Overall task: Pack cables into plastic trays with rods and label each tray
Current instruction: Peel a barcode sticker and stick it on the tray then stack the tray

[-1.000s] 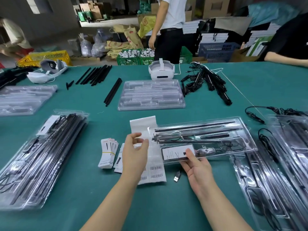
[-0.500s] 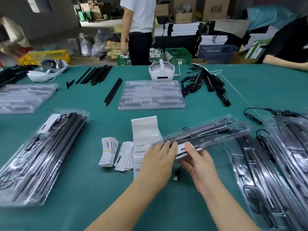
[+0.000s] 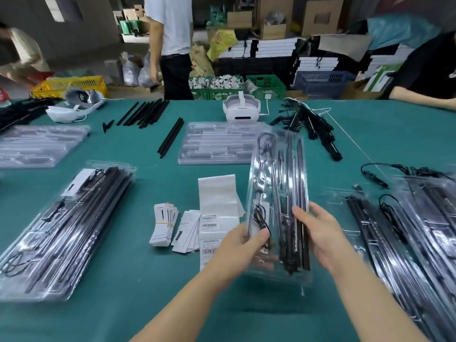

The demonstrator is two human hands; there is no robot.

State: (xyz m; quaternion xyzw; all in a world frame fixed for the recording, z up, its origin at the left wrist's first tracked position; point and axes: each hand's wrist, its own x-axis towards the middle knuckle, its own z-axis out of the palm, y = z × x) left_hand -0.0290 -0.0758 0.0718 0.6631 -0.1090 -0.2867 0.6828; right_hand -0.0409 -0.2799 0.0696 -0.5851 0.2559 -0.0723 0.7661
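I hold a clear plastic tray (image 3: 278, 193) packed with black rods and a coiled cable, lifted off the green table and pointing away from me. My left hand (image 3: 240, 250) grips its near left edge, thumb on top. My right hand (image 3: 318, 233) holds its right edge. A strip of white barcode labels (image 3: 217, 211) lies on the table just left of the tray, beside small stacks of white cards (image 3: 164, 224).
A pile of packed trays (image 3: 61, 225) lies at the left, more packed trays (image 3: 407, 230) at the right. Empty trays (image 3: 217, 141) sit mid-table, loose black rods (image 3: 145, 112) and cables (image 3: 313, 127) beyond. A white headset (image 3: 241, 109) stands at the back. People stand around the table.
The tray lay flat crosswise on the table; both hands took hold of it, lifted it and turned it lengthwise away from me.
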